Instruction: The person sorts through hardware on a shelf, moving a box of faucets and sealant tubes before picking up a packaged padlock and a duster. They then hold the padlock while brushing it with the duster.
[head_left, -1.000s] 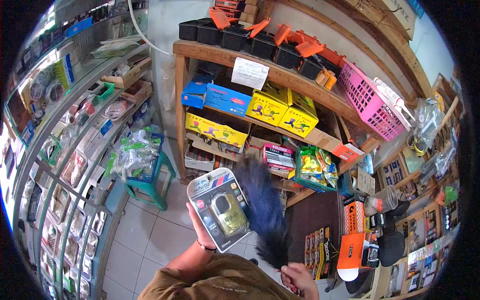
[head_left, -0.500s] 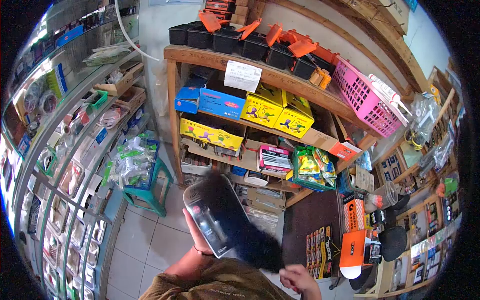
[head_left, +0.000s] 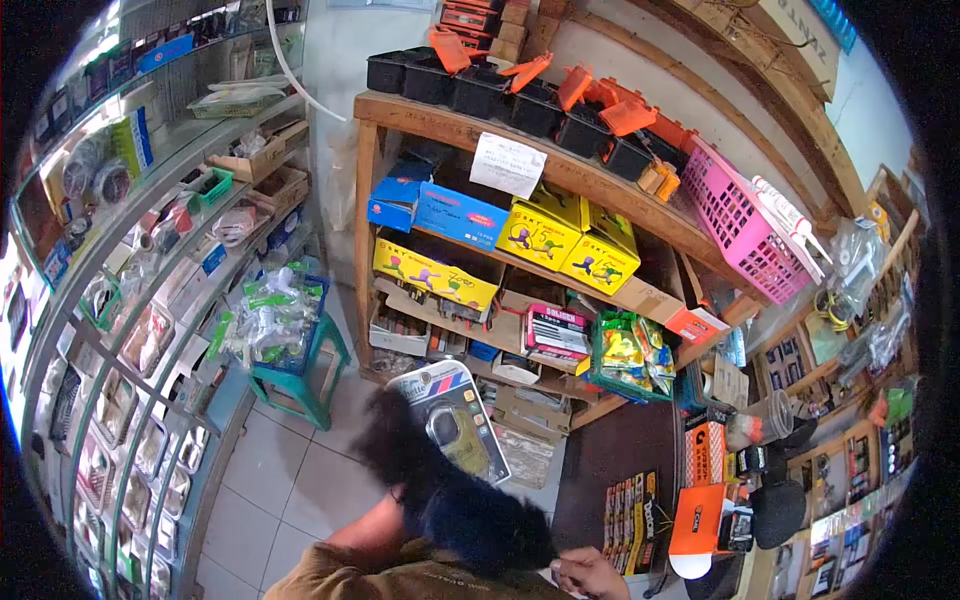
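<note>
1. Two things were in hand: a carded padlock pack (head_left: 452,420), held up in front of the chest, and a black feather duster (head_left: 440,490) laid across its lower left part.
2. Left hand: almost wholly hidden behind the duster plumes at the pack's lower edge; by its place it supported the pack, but the grip itself could not be told from this view.
3. Right hand (head_left: 590,577): near the bottom edge, right of centre, fingers curled shut, apparently on the duster's handle end.
4. Duster plumes were blurred, covering the pack's lower left corner and touching its face; the upper right of the blister, with the brass-coloured lock, showed uncovered.
5. Judged progress: dusting of the pack was under way, mid-stroke. The pack looked free of visible dust where exposed, though the covered part could not be checked. The pack was not yet set on any shelf.
6. Surroundings: wooden shelf unit (head_left: 560,160) with yellow boxes (head_left: 540,235) far centre; glass display case (head_left: 130,300) left; green stool (head_left: 300,380) near it.
</note>
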